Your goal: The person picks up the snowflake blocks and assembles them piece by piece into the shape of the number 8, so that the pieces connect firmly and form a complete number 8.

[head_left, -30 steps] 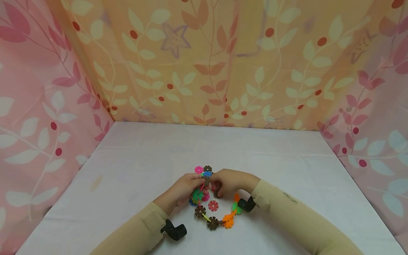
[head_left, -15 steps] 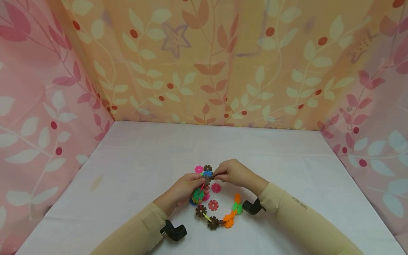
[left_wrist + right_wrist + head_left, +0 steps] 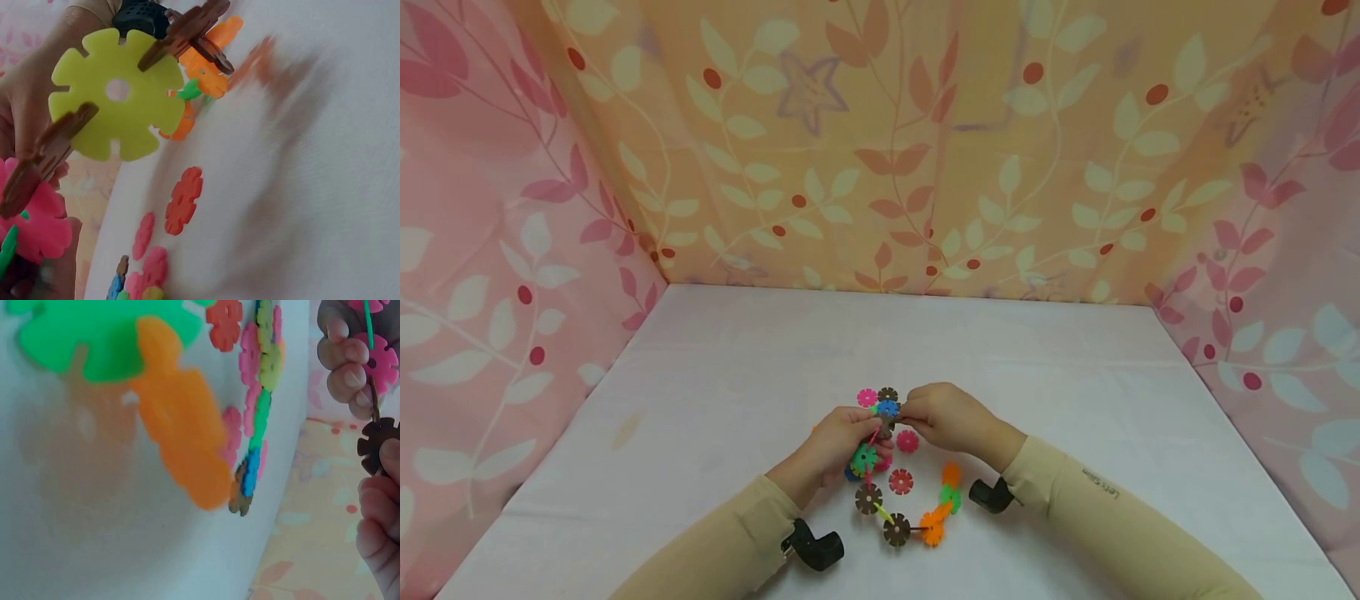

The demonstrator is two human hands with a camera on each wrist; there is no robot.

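Note:
My left hand (image 3: 835, 437) holds a chain of colourful interlocking snowflake discs, pinching a brown disc (image 3: 886, 427) near its far end. Opposite it, my right hand (image 3: 958, 417) pinches a brown snowflake disc (image 3: 375, 440), edge-on and close to the left fingers. Whether the two brown discs are joined cannot be told. The chain runs down past a green disc (image 3: 864, 457) and a brown one (image 3: 868, 499), then curves right to orange discs (image 3: 932, 529). A yellow-green disc (image 3: 115, 94) of the chain looms in the left wrist view. Pink discs (image 3: 40, 219) lie against the left fingers.
Loose on the white table (image 3: 760, 350) lie a red disc (image 3: 901, 482) and a pink disc (image 3: 907, 441). Beyond the left hand are more discs, among them a pink one (image 3: 867, 397) and a blue one (image 3: 887, 408). Patterned cloth (image 3: 895, 150) surrounds the table.
My right hand has lifted away from the pink disc, uncovering it, with a brown disc pinched, then moved in towards the left fingers. The chain's orange end has shifted slightly left.

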